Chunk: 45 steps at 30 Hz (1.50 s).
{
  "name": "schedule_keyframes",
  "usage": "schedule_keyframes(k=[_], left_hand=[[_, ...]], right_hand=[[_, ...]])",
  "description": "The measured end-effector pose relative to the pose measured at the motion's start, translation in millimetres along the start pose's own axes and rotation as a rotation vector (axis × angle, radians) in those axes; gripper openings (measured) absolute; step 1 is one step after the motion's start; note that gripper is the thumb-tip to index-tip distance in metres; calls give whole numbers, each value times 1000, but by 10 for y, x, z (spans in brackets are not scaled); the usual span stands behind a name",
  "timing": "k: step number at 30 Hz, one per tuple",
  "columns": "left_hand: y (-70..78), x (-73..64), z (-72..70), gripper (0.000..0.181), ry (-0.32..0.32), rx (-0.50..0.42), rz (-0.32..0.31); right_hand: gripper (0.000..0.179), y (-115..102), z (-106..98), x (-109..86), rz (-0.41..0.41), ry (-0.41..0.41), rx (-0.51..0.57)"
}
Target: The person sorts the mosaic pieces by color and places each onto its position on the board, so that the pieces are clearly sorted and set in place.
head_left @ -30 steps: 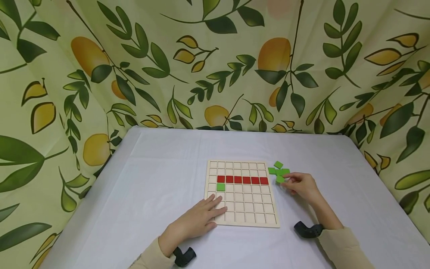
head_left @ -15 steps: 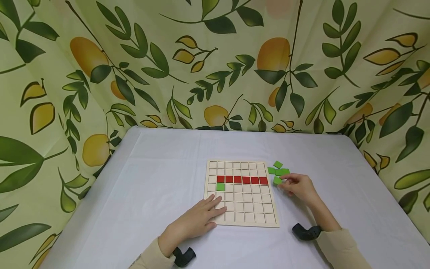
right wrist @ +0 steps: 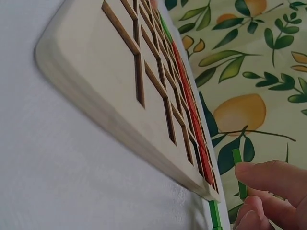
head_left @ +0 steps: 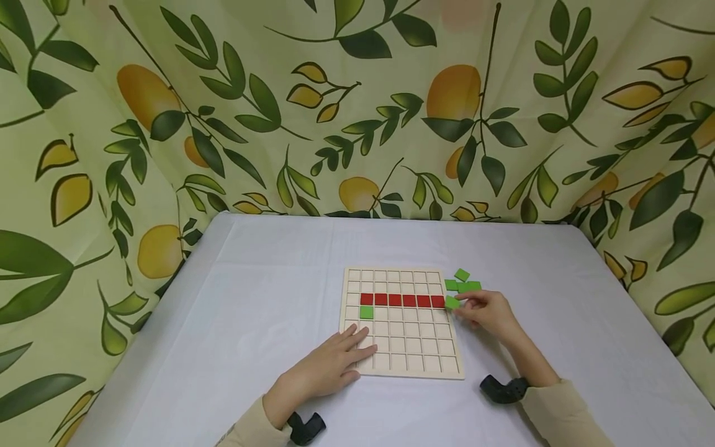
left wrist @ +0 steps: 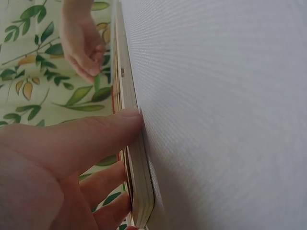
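Observation:
A pale wooden grid board (head_left: 402, 363) lies on the table, with a row of red square tiles (head_left: 395, 300) set in its cells. One green tile (head_left: 366, 312) sits just below the leftmost red one. My left hand (head_left: 335, 361) rests spread on the board's lower left corner; in the left wrist view its thumb (left wrist: 110, 132) lies along the board's edge. Between thumb and fingers my right hand (head_left: 487, 313) pinches a green tile (head_left: 452, 303) over the board's right edge. The right wrist view shows this held tile (right wrist: 240, 175) edge-on, raised above the board.
Several loose green tiles (head_left: 468, 286) lie on the white tablecloth (head_left: 268, 279) by the board's upper right corner. Black wrist devices (head_left: 504, 390) are worn on both wrists. A leaf-and-fruit patterned curtain (head_left: 357, 124) hangs behind the table.
My right hand has moved left with the green tile, from beside the loose pile to the board's right edge. The left hand and the board have stayed put.

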State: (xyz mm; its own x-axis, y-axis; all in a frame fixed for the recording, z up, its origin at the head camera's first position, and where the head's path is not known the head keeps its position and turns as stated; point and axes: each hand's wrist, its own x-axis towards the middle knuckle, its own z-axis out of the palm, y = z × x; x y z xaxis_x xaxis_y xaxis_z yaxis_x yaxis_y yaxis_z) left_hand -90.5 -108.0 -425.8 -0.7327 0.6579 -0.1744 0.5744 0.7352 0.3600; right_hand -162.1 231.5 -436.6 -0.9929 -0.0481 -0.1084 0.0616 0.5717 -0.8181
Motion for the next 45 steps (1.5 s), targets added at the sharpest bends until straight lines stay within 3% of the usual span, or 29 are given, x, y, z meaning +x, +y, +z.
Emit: schedule_keyframes(k=[14,45], left_hand=[[-11,-21,-2,51,-7,-5,-12],[-11,4,-6,51,0,15,8]], right_hand=[[33,-146,199,46,-54,-23,31],[29,-337,366,82,-86,-55,23]])
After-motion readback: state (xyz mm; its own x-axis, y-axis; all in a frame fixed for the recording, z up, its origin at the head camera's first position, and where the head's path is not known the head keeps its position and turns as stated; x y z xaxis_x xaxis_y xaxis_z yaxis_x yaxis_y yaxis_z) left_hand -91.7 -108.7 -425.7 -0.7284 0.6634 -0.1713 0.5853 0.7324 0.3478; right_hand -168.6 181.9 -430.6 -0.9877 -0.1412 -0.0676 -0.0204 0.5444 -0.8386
